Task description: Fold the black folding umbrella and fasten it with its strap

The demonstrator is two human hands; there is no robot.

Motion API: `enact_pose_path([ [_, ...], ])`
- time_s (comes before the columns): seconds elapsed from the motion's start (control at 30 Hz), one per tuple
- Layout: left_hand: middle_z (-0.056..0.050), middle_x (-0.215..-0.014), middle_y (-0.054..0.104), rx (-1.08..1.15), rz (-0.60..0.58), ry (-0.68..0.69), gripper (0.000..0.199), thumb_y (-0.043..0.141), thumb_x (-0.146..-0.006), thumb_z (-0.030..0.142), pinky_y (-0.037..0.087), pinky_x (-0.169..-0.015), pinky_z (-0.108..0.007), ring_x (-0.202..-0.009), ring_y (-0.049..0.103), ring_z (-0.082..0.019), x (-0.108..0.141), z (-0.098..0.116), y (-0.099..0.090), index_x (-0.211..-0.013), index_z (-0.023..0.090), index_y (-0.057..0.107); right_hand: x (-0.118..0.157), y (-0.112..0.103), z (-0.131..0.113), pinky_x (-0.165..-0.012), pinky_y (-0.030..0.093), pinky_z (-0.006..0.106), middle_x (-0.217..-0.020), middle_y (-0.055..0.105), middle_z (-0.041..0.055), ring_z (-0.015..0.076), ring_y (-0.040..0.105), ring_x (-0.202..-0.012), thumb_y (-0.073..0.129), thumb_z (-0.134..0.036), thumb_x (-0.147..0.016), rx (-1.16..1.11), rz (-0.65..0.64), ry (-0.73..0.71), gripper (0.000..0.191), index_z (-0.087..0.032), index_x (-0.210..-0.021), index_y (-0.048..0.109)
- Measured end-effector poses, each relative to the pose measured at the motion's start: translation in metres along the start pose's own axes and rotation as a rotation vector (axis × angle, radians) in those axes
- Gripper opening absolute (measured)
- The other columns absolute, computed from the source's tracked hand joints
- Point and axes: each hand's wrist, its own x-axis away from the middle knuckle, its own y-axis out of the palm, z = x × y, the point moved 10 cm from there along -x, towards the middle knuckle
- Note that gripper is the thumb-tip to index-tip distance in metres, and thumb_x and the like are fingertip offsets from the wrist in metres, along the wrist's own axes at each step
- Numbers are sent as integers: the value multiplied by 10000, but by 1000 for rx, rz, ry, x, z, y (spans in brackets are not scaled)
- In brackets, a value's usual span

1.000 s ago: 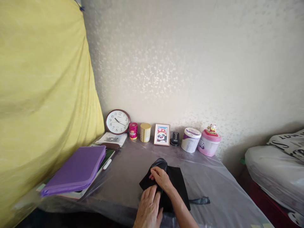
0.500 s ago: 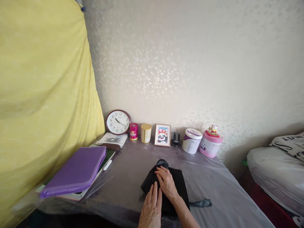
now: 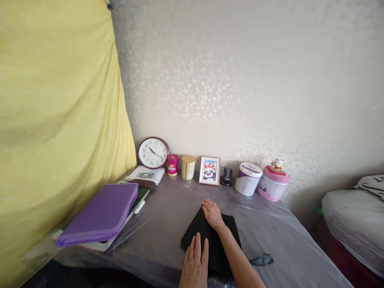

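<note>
Black cloth (image 3: 220,256) lies on the plastic-covered table (image 3: 162,236) in the head view, below the picture frame (image 3: 209,171). The left hand (image 3: 195,260) and right hand (image 3: 212,214) press it flat, both unclenched, gripping nothing.

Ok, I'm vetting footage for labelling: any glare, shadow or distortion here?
Head view: pale glare streaks on the table; the black cloth so dark its folds barely show; shadow on the wall, lower right; the wrapped bundle at the right edge soft and stretched.
</note>
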Motion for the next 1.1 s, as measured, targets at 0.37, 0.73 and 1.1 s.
enact_pose_path([
  [0.37,-91,-1498,76,32,-113,-133,763,311,-719,-33,290,-1046,-374,-1308,291,-274,4,-1,-1,-1404,198,67,10,-28,-44,-973,342,344,-1089,647,92,196,513,-1119,391,-199,-888,91,76,-91,272,-186,-964,652],
  [0.73,-138,-1487,99,-40,56,-28,882,357,-609,-43,347,-988,-377,-1273,356,-281,10,4,-9,-1409,166,51,39,-74,15,-914,415,394,-1044,645,113,234,570,-1011,396,-247,-824,-100,313,100,283,-177,-972,626],
  [1.1,-130,-1487,86,-24,-17,-83,827,315,-637,-72,337,-1005,-348,-1282,346,-270,20,13,-33,-1407,132,91,141,-89,102,-684,476,352,-770,661,91,242,635,-714,431,-527,-740,-275,209,565,456,-159,-932,620],
])
